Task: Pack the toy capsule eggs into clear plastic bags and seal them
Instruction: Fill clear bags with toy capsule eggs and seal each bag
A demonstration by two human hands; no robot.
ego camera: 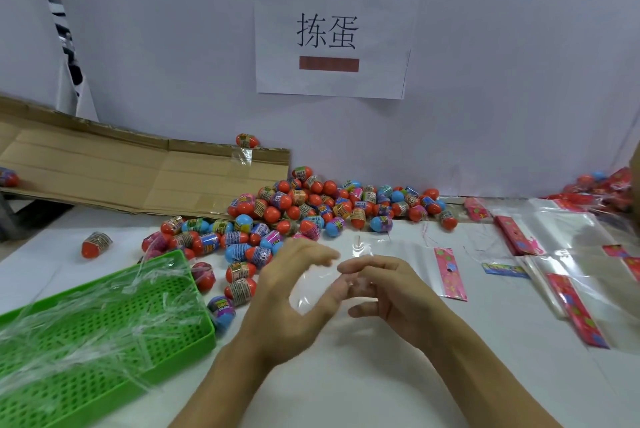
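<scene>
Head view, on the back wall: white paper sheet [332, 34] printed with "拣蛋", brown blocks above and below the characters. Egg labels too small to read. Heap of red and blue plastic capsule eggs [311, 209] lies on the white table [346, 358], behind both hands and apart from them. Left hand [294, 289] and right hand [388, 292] meet over a thin clear plastic bag [311, 289]; fingertips of each curl and pinch the film between them. Green perforated plastic tray [104, 341] with clear strips, left. Pink-headed empty bags [450, 271], right. Flattened brown cardboard [138, 171] behind.
</scene>
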